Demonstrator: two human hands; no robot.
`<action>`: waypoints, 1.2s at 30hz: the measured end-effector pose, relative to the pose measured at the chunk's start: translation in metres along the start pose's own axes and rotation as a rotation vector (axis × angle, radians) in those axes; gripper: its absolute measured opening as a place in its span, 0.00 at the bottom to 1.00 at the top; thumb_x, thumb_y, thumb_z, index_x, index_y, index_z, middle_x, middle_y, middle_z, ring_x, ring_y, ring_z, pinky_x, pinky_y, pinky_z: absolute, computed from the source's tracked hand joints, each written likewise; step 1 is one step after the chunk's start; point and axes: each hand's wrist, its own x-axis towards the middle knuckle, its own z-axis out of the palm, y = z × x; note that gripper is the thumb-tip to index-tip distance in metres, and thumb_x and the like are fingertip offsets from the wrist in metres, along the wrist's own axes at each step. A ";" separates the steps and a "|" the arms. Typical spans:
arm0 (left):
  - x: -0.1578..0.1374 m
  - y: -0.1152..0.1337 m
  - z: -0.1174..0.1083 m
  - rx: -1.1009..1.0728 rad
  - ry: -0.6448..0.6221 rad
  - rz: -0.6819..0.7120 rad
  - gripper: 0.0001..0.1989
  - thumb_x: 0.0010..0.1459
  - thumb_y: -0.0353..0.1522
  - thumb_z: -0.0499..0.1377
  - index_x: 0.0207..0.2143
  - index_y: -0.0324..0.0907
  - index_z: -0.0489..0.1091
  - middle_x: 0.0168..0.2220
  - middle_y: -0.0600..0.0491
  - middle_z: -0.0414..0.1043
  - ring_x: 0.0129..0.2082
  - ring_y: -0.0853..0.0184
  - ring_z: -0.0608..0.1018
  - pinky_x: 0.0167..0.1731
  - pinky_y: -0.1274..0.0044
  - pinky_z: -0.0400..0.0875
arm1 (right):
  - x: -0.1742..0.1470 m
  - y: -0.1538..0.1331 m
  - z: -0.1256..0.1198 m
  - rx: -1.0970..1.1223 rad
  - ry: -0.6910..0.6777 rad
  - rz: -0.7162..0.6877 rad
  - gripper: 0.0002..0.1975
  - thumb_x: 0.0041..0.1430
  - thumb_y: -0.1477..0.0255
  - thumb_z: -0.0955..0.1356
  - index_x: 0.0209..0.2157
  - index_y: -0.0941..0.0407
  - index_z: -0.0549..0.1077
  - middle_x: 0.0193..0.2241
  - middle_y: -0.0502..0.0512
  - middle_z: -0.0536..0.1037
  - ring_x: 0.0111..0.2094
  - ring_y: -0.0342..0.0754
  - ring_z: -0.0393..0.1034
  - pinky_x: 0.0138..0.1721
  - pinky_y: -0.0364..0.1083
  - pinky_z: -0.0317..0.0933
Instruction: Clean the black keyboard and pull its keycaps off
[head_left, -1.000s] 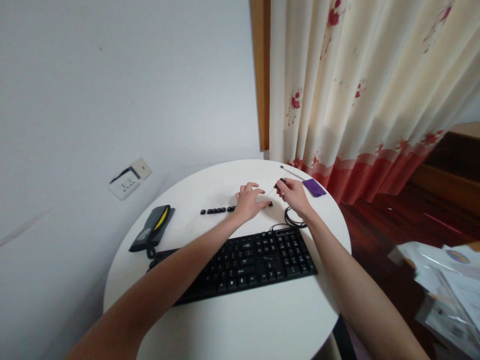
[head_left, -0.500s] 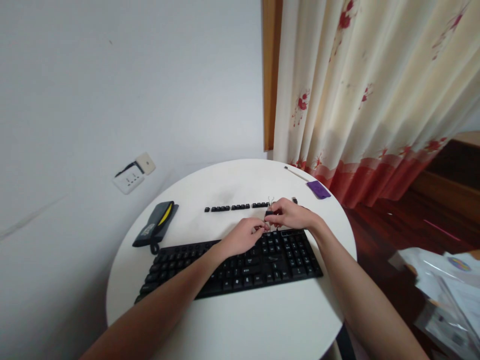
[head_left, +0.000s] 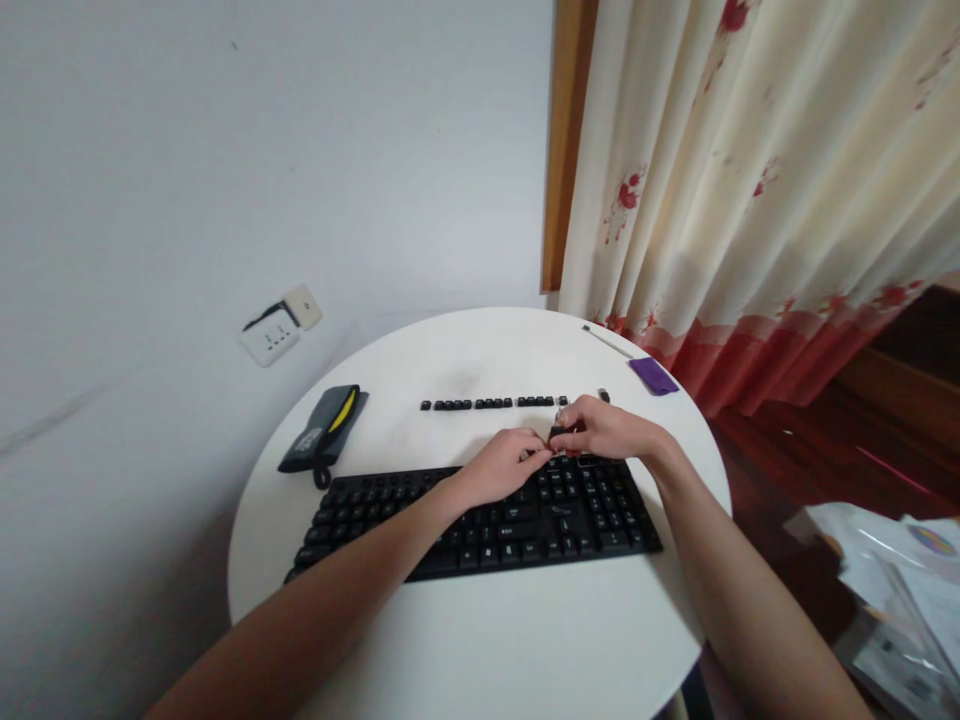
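Note:
A black keyboard lies across the round white table. Over its far edge, right of the middle, my right hand grips a small black binder clip with silver wire handles. Close against the clip, my left hand has its thumb and fingers pinched together at the keyboard's top row. Whatever lies between those left fingertips is too small and hidden to name. Beyond the keyboard runs a row of loose black keycaps, set out in groups.
A dark grey pouch with a yellow piece stands at the table's left. Toward the back right lie a thin brush, a purple cloth and a small USB plug. Plastic bags sit beyond the right edge.
The view has shifted slightly. My right hand still holds the binder clip, whose wire handles now stick up less clearly. My left fingertips stay pinched beside it.

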 end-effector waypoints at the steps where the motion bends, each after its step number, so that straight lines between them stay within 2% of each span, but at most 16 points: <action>1: 0.000 -0.001 0.001 0.000 0.004 0.002 0.11 0.64 0.33 0.56 0.31 0.41 0.75 0.32 0.53 0.75 0.34 0.66 0.75 0.38 0.76 0.67 | -0.001 -0.002 0.000 -0.030 -0.006 -0.025 0.15 0.60 0.64 0.68 0.23 0.59 0.72 0.21 0.49 0.71 0.25 0.42 0.64 0.28 0.42 0.57; 5: 0.001 -0.006 0.004 0.004 0.008 0.030 0.05 0.59 0.33 0.62 0.32 0.41 0.75 0.33 0.53 0.75 0.35 0.65 0.76 0.39 0.76 0.68 | -0.003 -0.009 0.003 -0.119 -0.003 -0.066 0.12 0.58 0.68 0.68 0.23 0.59 0.73 0.24 0.50 0.74 0.27 0.43 0.65 0.30 0.43 0.58; 9: 0.002 -0.010 0.007 0.023 0.021 -0.025 0.06 0.57 0.35 0.64 0.32 0.41 0.76 0.33 0.52 0.75 0.34 0.64 0.76 0.37 0.75 0.68 | 0.001 -0.008 0.007 -0.145 0.067 0.013 0.12 0.58 0.70 0.67 0.22 0.59 0.72 0.21 0.50 0.74 0.24 0.43 0.67 0.28 0.43 0.59; 15: 0.002 -0.007 0.007 -0.065 0.015 -0.051 0.03 0.56 0.32 0.64 0.33 0.42 0.76 0.32 0.54 0.76 0.34 0.65 0.76 0.37 0.75 0.69 | 0.017 0.007 0.014 0.085 0.175 0.209 0.14 0.60 0.67 0.66 0.22 0.57 0.69 0.18 0.52 0.76 0.20 0.46 0.71 0.22 0.43 0.63; 17: 0.002 -0.005 0.007 -0.099 0.012 -0.069 0.03 0.57 0.32 0.62 0.33 0.42 0.75 0.32 0.54 0.76 0.34 0.66 0.76 0.37 0.75 0.70 | 0.021 0.011 0.016 0.119 0.204 0.230 0.15 0.61 0.65 0.66 0.22 0.56 0.68 0.17 0.52 0.75 0.19 0.46 0.71 0.21 0.43 0.64; 20: 0.002 -0.005 0.008 -0.136 0.104 -0.103 0.04 0.57 0.31 0.63 0.35 0.42 0.72 0.32 0.55 0.75 0.34 0.67 0.76 0.37 0.75 0.70 | 0.023 0.013 0.016 0.125 0.249 0.185 0.16 0.62 0.64 0.66 0.23 0.57 0.68 0.17 0.52 0.75 0.20 0.45 0.72 0.22 0.43 0.65; 24: 0.002 -0.007 0.009 -0.121 0.297 -0.070 0.14 0.55 0.28 0.65 0.42 0.43 0.65 0.35 0.56 0.72 0.35 0.68 0.75 0.37 0.76 0.69 | 0.024 0.011 0.017 0.166 0.323 0.123 0.17 0.64 0.61 0.65 0.26 0.57 0.68 0.20 0.53 0.76 0.21 0.45 0.73 0.24 0.42 0.67; 30: 0.001 -0.007 0.006 0.223 0.310 0.116 0.09 0.60 0.26 0.60 0.42 0.44 0.67 0.41 0.52 0.72 0.42 0.63 0.73 0.46 0.69 0.68 | 0.029 0.013 0.024 0.324 0.298 0.150 0.15 0.66 0.58 0.63 0.32 0.56 0.66 0.21 0.51 0.76 0.24 0.48 0.76 0.25 0.45 0.71; 33: -0.001 -0.003 0.003 0.316 0.321 0.161 0.09 0.62 0.26 0.58 0.44 0.45 0.70 0.44 0.50 0.72 0.45 0.60 0.73 0.50 0.65 0.67 | 0.032 0.014 0.024 0.282 0.370 0.086 0.16 0.66 0.58 0.63 0.31 0.56 0.66 0.21 0.51 0.76 0.24 0.46 0.75 0.26 0.43 0.69; 36: -0.002 0.001 0.002 0.300 0.378 0.167 0.09 0.61 0.27 0.59 0.43 0.46 0.72 0.46 0.50 0.70 0.48 0.60 0.72 0.53 0.65 0.67 | 0.032 0.012 0.023 0.170 0.418 0.023 0.16 0.67 0.61 0.62 0.29 0.56 0.67 0.20 0.51 0.75 0.22 0.44 0.73 0.26 0.41 0.66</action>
